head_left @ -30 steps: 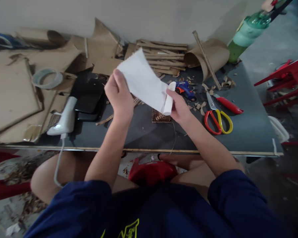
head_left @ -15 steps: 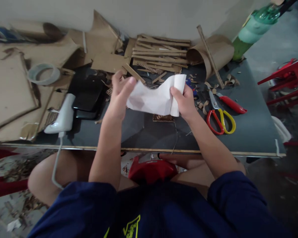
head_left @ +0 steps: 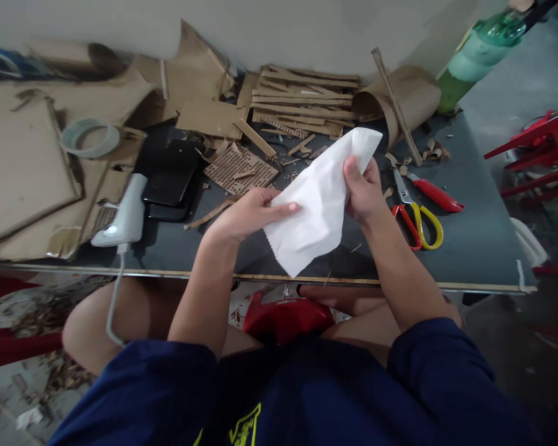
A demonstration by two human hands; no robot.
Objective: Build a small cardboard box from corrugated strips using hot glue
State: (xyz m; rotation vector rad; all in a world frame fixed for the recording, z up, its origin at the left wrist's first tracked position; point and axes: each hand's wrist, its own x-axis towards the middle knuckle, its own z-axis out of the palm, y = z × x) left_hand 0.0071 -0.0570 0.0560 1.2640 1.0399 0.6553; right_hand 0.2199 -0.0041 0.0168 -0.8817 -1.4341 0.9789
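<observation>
A white paper sheet (head_left: pixel 314 207) is stretched slantwise between my two hands above the dark table. My left hand (head_left: pixel 255 214) pinches its left side, with the thumb lying on top. Near the upper right end, my right hand (head_left: pixel 363 186) grips the paper between thumb and fingers. Part of the table below is hidden by the sheet. Beyond my left hand lies a corrugated cardboard piece (head_left: pixel 239 168) with a small strip on it. Red and yellow scissors (head_left: pixel 413 214) rest to the right of my right hand.
Cardboard strips (head_left: pixel 304 102) are stacked at the back. On the left are a tape roll (head_left: pixel 90 137), a white corded tool (head_left: pixel 125 214) and a black object (head_left: pixel 172 176). A red-handled cutter (head_left: pixel 437 193) and a green bottle (head_left: pixel 481 56) are on the right.
My left hand has moved right and toward me and now pinches the paper. The paper has opened out and tilted, its lower end nearer me. The corrugated piece behind shows more.
</observation>
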